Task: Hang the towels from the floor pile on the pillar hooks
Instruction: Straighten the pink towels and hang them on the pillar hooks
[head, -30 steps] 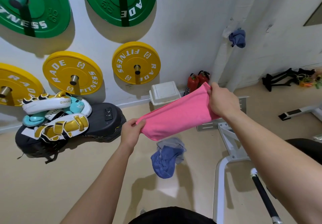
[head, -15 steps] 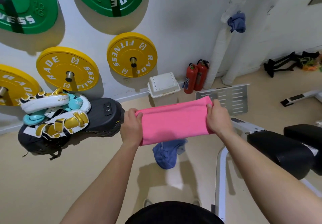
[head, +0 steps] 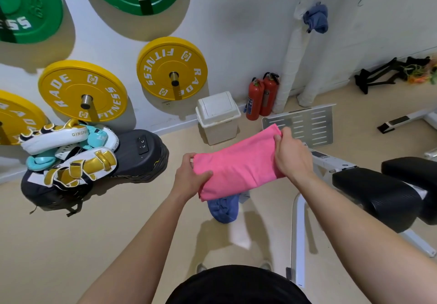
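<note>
The left hand and right hand each grip an end of one pink towel, held above one blue floor towel. One hung towel is on the pillar. The white bin is lidded, so its contents are hidden.

The left hand, stretched forward, pinches the left end of a folded pink cloth towel, thumb on top; the right hand, farther off, grips its right end, knuckles uppermost.
</note>
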The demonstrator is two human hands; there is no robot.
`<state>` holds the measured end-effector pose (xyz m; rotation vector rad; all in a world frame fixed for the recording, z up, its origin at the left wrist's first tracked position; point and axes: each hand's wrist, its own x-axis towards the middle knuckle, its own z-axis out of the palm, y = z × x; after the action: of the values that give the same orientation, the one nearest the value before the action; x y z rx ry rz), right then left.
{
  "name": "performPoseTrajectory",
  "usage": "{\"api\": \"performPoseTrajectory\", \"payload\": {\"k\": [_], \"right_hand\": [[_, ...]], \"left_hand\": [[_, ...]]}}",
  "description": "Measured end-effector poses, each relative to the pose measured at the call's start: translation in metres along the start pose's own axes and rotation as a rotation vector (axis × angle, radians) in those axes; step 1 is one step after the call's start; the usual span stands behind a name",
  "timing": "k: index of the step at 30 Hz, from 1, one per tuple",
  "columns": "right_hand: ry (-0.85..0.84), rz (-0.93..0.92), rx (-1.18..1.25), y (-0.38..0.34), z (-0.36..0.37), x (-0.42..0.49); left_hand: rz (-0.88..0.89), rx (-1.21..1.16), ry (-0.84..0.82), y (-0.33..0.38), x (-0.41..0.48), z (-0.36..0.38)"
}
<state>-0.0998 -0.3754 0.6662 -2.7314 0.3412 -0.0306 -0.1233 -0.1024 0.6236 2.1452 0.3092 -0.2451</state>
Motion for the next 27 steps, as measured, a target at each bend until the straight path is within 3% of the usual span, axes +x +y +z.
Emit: {"api": "performPoseTrajectory", "payload": {"k": [3, 5, 10, 13, 17, 27], "right_hand": [[-0.009, 0.025, 0.029, 0.002, 0.002, 0.0], [-0.014, 0.032, 0.051, 0.004, 0.005, -0.001], [-0.016, 0.044, 0.097, 0.006, 0.01, -0.003], [-0.022, 0.054, 0.12, 0.006, 0.015, -0.005], [-0.038, 0.056, 0.148, 0.006, 0.02, -0.011], [-0.152, 0.026, 0.4, -0.025, 0.037, -0.027]], "left_hand": [[-0.077, -0.248, -0.059, -0.004, 0.0, -0.003], [-0.087, -0.281, -0.051, -0.004, 0.001, -0.004], [-0.06, 0.038, 0.258, -0.003, -0.002, -0.004], [-0.101, 0.168, 0.319, -0.01, -0.002, -0.004], [-0.112, 0.218, 0.33, -0.014, -0.002, -0.002], [0.101, -0.114, 0.215, 0.032, -0.013, 0.033]]}}
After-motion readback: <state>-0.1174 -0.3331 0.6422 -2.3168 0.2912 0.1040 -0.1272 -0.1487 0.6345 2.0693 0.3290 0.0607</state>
